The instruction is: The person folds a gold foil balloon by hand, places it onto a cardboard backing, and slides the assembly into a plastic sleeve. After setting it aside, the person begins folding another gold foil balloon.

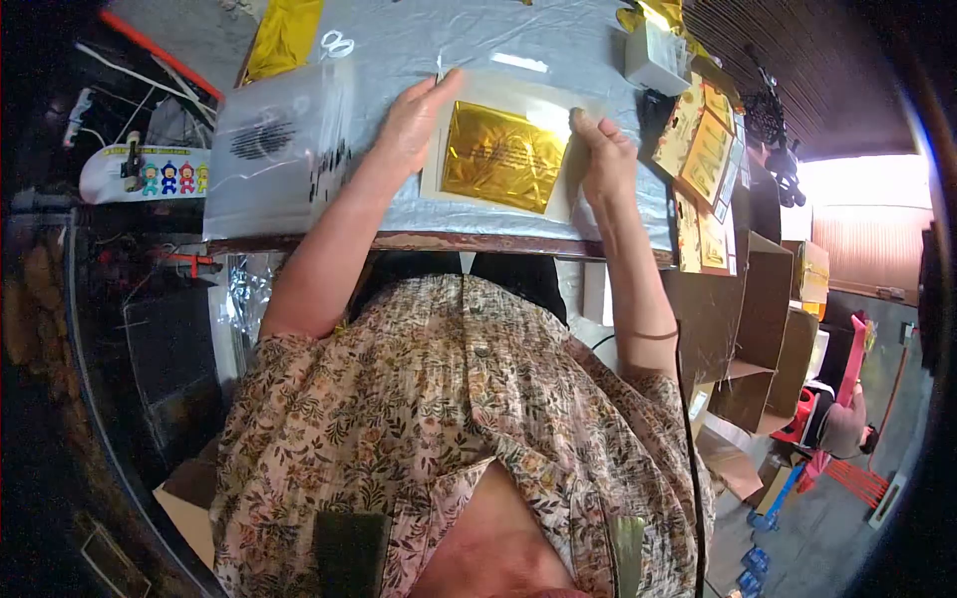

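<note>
A shiny gold foil sheet [503,154] with faint print lies in a clear plastic bag [431,184] in front of me on the covered table. My left hand [411,125] is closed on the bag's left edge, thumb and fingers near its upper corner. At the opposite side my right hand [608,154] pinches the bag's right edge, with the thumb on top. Left of my left hand lies a stack of clear plastic bags [264,149] with dark printing. Printed yellow header cards [708,149] lie in a pile to the right of my right hand.
The table [399,214] has a silvery plastic cover. Gold foil [284,40] lies at its far left, near a white ring-shaped item [337,44]. A white box [656,55] stands far right. Cardboard boxes [743,309] stand at right; another person [842,424] is beyond them.
</note>
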The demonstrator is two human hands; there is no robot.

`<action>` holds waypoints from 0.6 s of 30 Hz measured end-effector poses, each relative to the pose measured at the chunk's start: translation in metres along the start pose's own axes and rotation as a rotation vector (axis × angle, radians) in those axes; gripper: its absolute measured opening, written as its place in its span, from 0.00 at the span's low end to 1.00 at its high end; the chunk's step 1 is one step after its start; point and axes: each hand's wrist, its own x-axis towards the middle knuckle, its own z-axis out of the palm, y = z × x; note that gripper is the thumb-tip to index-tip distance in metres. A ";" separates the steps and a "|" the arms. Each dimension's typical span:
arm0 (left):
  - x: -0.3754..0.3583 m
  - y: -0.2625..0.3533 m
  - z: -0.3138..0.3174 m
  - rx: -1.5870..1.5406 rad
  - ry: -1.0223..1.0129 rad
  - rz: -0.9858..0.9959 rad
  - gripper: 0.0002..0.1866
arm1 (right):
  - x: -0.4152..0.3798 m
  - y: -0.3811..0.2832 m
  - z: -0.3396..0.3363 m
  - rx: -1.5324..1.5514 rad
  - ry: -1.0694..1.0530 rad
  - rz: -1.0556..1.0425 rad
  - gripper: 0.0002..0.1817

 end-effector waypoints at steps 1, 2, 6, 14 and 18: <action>0.001 -0.002 -0.005 0.001 0.000 0.003 0.29 | -0.003 -0.001 0.000 0.001 -0.002 -0.001 0.07; 0.002 -0.003 -0.010 0.020 -0.011 0.008 0.27 | -0.006 -0.003 0.001 0.009 -0.035 0.020 0.07; -0.019 0.025 0.004 0.070 -0.204 -0.009 0.22 | 0.006 -0.007 -0.002 0.017 -0.056 0.051 0.06; 0.001 0.028 0.005 0.089 -0.211 -0.048 0.18 | 0.005 0.007 0.006 0.104 0.059 -0.074 0.07; 0.000 0.023 0.010 0.009 -0.158 -0.035 0.20 | 0.004 0.005 0.017 0.115 0.168 -0.101 0.05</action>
